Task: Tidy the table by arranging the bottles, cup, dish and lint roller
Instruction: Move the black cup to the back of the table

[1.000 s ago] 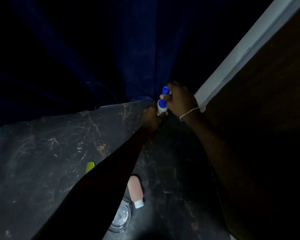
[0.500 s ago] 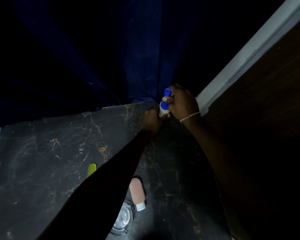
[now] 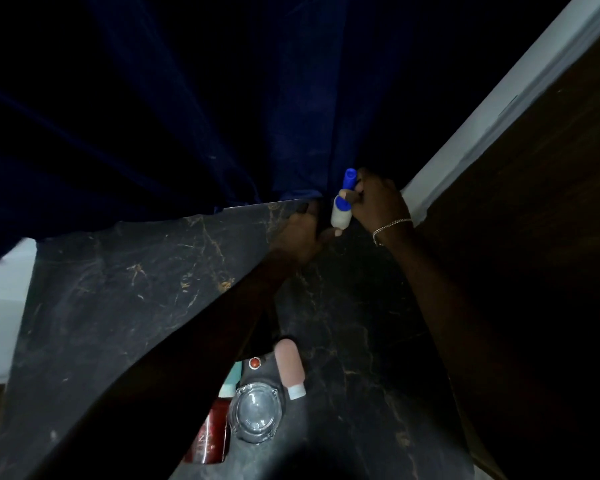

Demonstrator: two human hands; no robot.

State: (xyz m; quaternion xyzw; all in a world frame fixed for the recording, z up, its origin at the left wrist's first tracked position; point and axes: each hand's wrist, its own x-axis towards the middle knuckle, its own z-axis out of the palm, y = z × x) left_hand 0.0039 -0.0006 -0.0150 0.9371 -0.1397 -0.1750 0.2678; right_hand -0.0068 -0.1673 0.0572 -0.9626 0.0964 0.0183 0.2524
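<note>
A dark marbled worktop (image 3: 125, 306) with gold veins fills the lower view. Deep blue curtain (image 3: 187, 116) folds hang behind its far edge. A white wall strip (image 3: 492, 109) borders brown wood panelling (image 3: 551, 237) at right.

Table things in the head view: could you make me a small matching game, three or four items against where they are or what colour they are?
Things:
1. lint roller
2. glass dish
3. pink bottle
4. red bottle

Descriptions:
A. lying down, white cap toward the viewer
B. clear, near the front edge
C. in the right hand's grip at the far corner
D. dark red, left of the dish

Pairs: 1-C, 2-B, 3-A, 4-D
</note>
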